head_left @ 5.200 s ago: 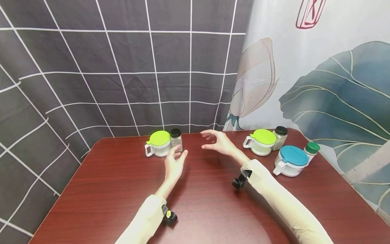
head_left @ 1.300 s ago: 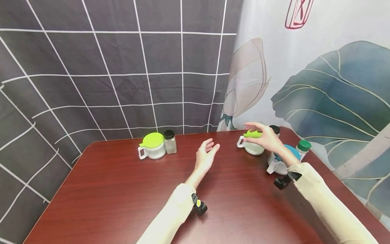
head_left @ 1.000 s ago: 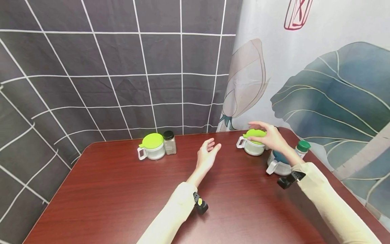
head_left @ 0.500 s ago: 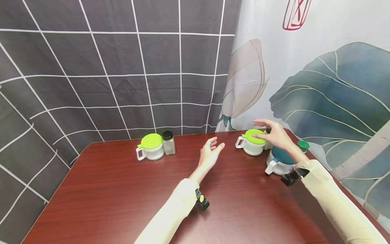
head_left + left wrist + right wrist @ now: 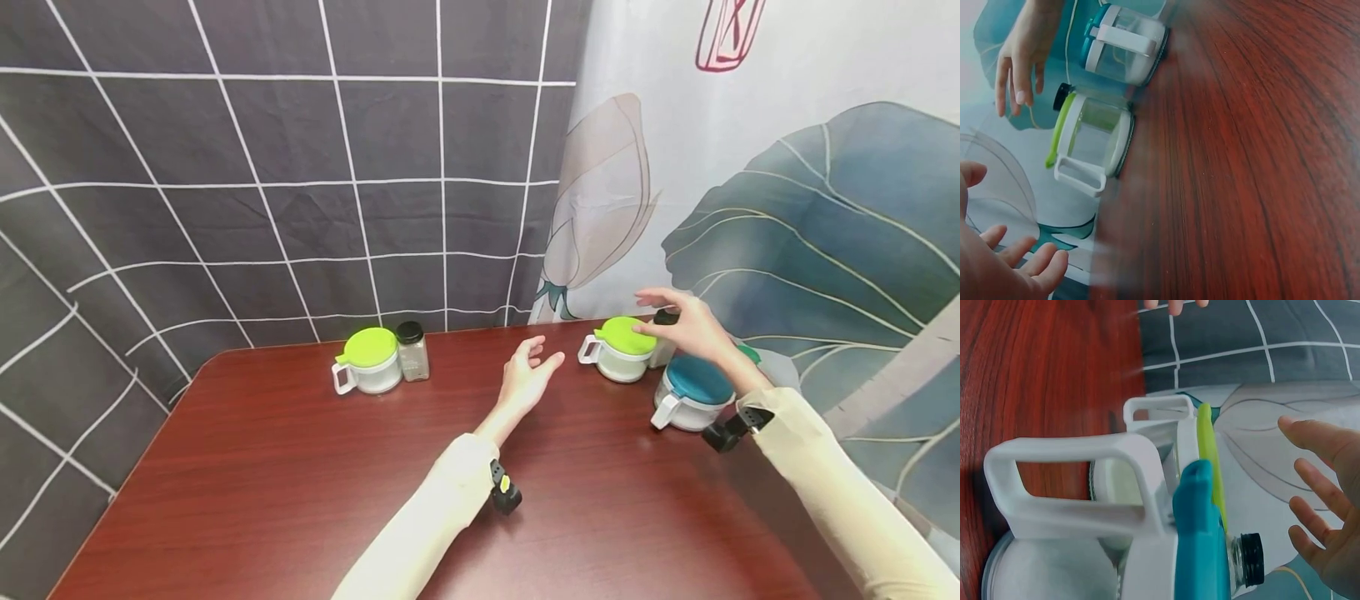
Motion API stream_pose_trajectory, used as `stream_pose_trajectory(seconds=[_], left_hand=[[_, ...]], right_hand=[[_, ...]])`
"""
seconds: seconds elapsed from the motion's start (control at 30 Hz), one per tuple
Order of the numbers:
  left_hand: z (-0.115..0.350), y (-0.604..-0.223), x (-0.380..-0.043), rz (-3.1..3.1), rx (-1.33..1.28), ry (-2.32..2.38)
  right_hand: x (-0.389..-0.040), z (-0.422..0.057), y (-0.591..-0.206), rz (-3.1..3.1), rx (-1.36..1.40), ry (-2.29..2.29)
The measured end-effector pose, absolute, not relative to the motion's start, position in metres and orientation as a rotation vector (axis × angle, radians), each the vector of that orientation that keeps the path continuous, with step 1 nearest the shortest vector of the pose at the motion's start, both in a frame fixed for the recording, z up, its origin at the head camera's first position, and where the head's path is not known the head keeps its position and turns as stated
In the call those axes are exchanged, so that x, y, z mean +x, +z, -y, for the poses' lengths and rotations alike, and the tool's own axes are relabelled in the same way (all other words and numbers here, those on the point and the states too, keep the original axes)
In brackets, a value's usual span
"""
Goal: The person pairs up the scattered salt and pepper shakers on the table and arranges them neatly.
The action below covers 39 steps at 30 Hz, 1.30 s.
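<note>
My right hand hovers over the group of seasoning jars on the right, its fingers loosely bent with nothing between them. Below it stand a lime-lidded jar with a white handle and a black-capped shaker. Nearer me is a blue-lidded jar, partly under the hand and wrist. The right wrist view shows the fingers apart from the shaker's black cap. Held in the air over mid-table, my left hand is relaxed and holds nothing; the lime-lidded jar on the right is its nearest thing.
Another lime-lidded jar and a second black-capped shaker stand side by side at the back left. A green cap shows behind my right wrist. The reddish-brown table ends against a dark gridded cloth and a lotus-print curtain.
Since the oldest frame, my left hand has moved from the left-hand shaker to mid-table, and my right hand from the back middle to above the right-hand jars. Lately both drift slightly right.
</note>
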<state>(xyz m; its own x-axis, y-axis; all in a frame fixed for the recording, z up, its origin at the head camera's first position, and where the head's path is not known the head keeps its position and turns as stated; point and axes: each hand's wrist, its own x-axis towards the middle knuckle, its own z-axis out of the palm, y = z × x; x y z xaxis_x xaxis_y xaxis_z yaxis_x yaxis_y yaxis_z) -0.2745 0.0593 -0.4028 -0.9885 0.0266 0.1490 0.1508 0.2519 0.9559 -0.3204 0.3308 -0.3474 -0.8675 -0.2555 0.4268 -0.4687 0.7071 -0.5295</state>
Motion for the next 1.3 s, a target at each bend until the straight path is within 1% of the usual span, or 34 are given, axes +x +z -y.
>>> stream_pose_trajectory(seconds=[0.23, 0.4, 0.83, 1.0, 1.3], left_hand=[[-0.071, -0.402, -0.279, 2.384, -0.158, -1.843], [-0.075, -0.401, -0.280, 2.397, -0.209, -1.810], [-0.083, -0.401, -0.286, 2.411, -0.275, -1.734], [-0.090, -0.406, -0.286, 2.397, -0.263, -1.751], [-0.098, -0.406, -0.287, 2.395, -0.269, -1.742]], right_hand=[[-0.321, -0.338, -0.346, 2.622, 0.494, 0.961], [-0.319, -0.341, -0.344, 2.641, 0.441, 0.991], [-0.318, -0.356, -0.341, 2.667, 0.456, 0.957], [-0.320, -0.363, -0.341, 2.694, 0.397, 0.970], [-0.323, -0.372, -0.340, 2.707, 0.455, 0.927]])
